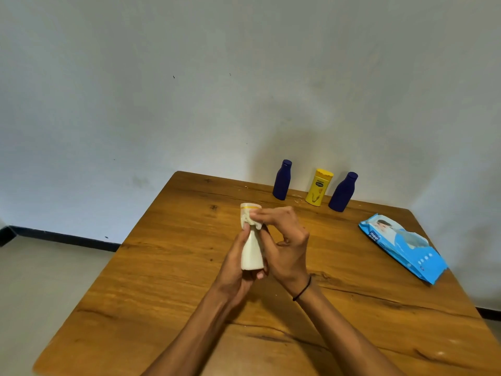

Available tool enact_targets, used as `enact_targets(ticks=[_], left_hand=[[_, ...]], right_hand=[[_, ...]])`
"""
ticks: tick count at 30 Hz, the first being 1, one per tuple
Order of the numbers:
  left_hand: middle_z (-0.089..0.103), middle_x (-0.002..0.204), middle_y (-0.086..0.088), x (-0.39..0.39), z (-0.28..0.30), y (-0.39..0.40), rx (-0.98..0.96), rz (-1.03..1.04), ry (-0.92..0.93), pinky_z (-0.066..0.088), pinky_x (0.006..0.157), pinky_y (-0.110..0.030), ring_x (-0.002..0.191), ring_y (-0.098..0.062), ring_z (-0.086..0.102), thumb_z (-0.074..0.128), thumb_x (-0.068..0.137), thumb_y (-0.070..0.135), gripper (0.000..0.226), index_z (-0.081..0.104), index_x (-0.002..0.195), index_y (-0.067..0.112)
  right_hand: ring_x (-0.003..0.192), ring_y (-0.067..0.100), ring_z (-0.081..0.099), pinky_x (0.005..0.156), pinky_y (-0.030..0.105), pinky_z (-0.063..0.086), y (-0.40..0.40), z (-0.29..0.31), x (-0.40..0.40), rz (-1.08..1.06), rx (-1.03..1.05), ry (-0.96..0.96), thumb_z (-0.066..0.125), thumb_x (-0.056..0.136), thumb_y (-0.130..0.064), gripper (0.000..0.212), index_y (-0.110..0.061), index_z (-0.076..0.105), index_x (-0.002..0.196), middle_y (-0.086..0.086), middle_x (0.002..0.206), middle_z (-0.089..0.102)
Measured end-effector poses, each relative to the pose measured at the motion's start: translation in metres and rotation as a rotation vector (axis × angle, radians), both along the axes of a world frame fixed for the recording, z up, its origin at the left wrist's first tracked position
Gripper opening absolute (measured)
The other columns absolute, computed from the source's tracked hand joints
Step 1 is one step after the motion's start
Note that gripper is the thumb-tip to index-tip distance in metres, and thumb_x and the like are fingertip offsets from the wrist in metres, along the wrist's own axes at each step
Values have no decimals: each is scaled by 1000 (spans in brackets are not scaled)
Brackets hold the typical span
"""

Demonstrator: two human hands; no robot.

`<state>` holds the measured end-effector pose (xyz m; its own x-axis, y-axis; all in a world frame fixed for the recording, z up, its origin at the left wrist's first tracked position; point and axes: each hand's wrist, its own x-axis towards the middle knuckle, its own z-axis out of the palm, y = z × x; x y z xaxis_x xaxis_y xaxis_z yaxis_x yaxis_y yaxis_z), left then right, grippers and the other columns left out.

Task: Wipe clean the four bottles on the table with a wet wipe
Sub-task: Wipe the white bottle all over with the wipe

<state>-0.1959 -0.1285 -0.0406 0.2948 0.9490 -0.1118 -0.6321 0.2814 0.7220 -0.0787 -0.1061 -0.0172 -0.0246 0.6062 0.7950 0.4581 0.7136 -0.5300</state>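
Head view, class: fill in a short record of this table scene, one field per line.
In hands: white bottle
Left hand: grips the bottle's body
Right hand: presses a wipe on the bottle's top
Standing at the back: two blue bottles, a yellow bottle between them
At the right edge: blue wipes pack
Surface: wooden table

Plain home room; wooden table [168,267], bare white wall [162,90], dark skirting [62,238]

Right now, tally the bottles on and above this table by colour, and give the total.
Blue bottles: 2, left blue bottle and right blue bottle
Yellow bottle: 1
White bottle: 1, held in the left hand
Total: 4
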Motion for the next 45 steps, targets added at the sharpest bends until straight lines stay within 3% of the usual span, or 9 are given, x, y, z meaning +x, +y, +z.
enact_targets(ticks=[2, 4, 10, 16, 24, 30, 34, 37, 45], left_hand=[[67, 98, -10, -7, 1, 5, 38, -17, -34, 53, 46, -26, 76, -17, 64, 55, 97, 63, 59, 59, 145, 29], [68, 98, -9, -15, 3, 7, 72, -40, -20, 58, 51, -29, 77, -18, 65, 43, 100, 64, 61, 51, 151, 33], [66, 127, -23, -19, 2, 8, 60, -115, -31, 64, 57, -35, 87, -28, 70, 46, 97, 65, 63, 51, 150, 33], [68, 120, -21, -12, 6, 3, 16, -115, 9, 65, 57, -40, 98, -34, 72, 59, 92, 61, 71, 51, 147, 18], [66, 100, -17, -19, 0, 6, 45, -66, 280, 57, 48, -32, 75, -24, 70, 32, 91, 72, 75, 46, 141, 17], [68, 90, -16, -17, -7, 3, 39, -64, 303, 53, 41, -28, 63, -21, 68, 23, 97, 68, 73, 48, 138, 13], [67, 93, -23, -17, -6, 7, 36, 6, 283, 49, 37, -26, 59, -22, 64, 25, 90, 79, 86, 56, 139, 15], [69, 84, -15, -17, -6, 9, 2, 12, 274, 49, 36, -24, 56, -18, 66, 21, 88, 81, 92, 58, 136, 11], [71, 86, -14, -13, -2, -4, 47, -73, 332, 51, 40, -26, 67, -24, 69, 25, 92, 71, 78, 44, 142, 13]], right_hand=[[105, 17, 65, 80, 39, 55, -9, -9, 4, 52, -61, -15, 77, 81, 12, 32, -7, 77, 106, -1, 109, 75], [105, 16, 67, 78, 43, 55, -18, -17, 10, 108, -105, -41, 79, 78, 13, 34, -8, 78, 105, -3, 108, 75], [116, 16, 66, 94, 48, 46, -32, -21, 24, 156, -55, -208, 86, 75, 3, 32, -12, 79, 102, -7, 112, 76], [107, 19, 65, 89, 54, 42, -4, -3, 23, 8, 44, -296, 75, 88, -19, 19, -14, 76, 106, -3, 112, 75], [106, 15, 61, 94, 44, 38, 7, 5, 0, -156, -67, -233, 79, 85, -8, 20, -15, 74, 103, -2, 107, 73], [107, 21, 60, 94, 44, 39, 2, 5, 4, -71, 18, -355, 69, 91, -20, 17, -8, 73, 102, 4, 108, 72], [111, 22, 59, 97, 38, 37, -14, -1, 6, 114, 56, -452, 73, 90, -8, 18, -8, 75, 107, 2, 114, 72], [111, 18, 60, 97, 35, 37, -24, -9, 9, 170, 46, -438, 75, 86, -4, 22, -9, 76, 107, 0, 115, 73], [105, 23, 63, 92, 41, 45, 10, 7, 10, -58, 90, -331, 67, 93, -21, 23, -2, 75, 104, 8, 109, 75]])
